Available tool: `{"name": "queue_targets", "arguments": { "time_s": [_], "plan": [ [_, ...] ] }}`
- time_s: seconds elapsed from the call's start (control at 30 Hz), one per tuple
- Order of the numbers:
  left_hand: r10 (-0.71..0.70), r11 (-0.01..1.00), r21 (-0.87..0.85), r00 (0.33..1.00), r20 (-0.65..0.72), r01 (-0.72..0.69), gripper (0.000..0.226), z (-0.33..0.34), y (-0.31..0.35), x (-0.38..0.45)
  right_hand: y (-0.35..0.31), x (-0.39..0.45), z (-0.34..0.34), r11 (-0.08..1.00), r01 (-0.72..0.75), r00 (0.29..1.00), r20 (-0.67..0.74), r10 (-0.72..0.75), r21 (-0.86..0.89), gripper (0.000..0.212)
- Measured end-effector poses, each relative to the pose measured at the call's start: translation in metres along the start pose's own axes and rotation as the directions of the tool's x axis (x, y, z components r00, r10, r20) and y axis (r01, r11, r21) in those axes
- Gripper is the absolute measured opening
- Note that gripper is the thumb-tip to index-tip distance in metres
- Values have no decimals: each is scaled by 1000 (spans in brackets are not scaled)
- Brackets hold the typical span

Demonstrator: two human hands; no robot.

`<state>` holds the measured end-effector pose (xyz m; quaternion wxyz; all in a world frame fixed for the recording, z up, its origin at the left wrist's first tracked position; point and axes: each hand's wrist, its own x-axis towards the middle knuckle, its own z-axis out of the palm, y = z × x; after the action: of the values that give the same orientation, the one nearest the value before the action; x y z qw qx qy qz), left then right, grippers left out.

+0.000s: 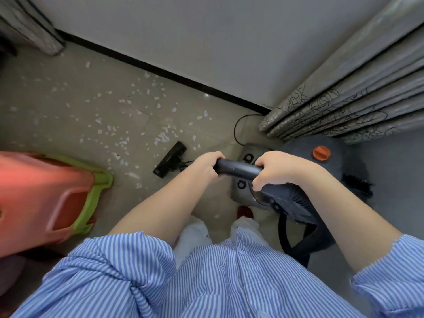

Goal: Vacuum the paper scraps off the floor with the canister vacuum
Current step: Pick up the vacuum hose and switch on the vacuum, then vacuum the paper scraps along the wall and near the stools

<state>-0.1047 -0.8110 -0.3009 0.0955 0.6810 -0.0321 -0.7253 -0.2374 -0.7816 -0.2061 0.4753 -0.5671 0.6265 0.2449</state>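
So the floor [68, 115] took up most of the shot, beige tile running up to a black baseboard [160, 71] and a plain grey wall [206, 31]. Grey patterned curtains [355, 95] hung down on the right side, and another bit of curtain [27, 24] showed in the top left corner. A blue striped shirt [183, 276] filled the bottom, sleeves pushed up off the forearms. On the left sat a stack of plastic stools [46, 198], reddish on top with a green one underneath, kinda blurry.

The canister vacuum [325, 161] was on the floor at the right, dark grey body with an orange knob [321, 153], tucked right under the curtain hem. A thin black cord [236, 127] looped on the floor beside it.

Both hands were on the dark wand handle [238, 169]. The right hand [282, 167] had its fingers curled tight over the top of it, thumb tucked under. The left hand [206, 166] was wrapped round the far end, fingers closed around it too. No gap between the fingers and the handle on either side.

The black floor nozzle [171, 160] was down on the tile, just ahead of the left hand, angled diagonal. The paper scraps [128, 106] were white bits scattered all over the floor, from near the nozzle out to the baseboard, with a denser little clump [163, 137] just beyond the nozzle.
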Motion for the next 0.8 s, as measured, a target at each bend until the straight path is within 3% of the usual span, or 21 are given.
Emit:
{"name": "queue_targets", "arguments": {
  "time_s": [0.2, 0.57, 0.8],
  "plan": [
    [102, 985, -136, 994, -39, -107, 28, -61, 40, -32, -75, -12, -22, 996, 65, 994, -86, -71, -66, 23],
    [192, 965, -150, 968, -163, -216, 14, -158, 155, -32, -183, 67, -67, 960, 242, 958, -122, -259, -138, 26],
    [207, 955, -143, 928, -311, -260, 25, -203, 243, -26, -247, 130, -123, 929, 347, 930, -80, -358, -128, 26]
  ]
}}
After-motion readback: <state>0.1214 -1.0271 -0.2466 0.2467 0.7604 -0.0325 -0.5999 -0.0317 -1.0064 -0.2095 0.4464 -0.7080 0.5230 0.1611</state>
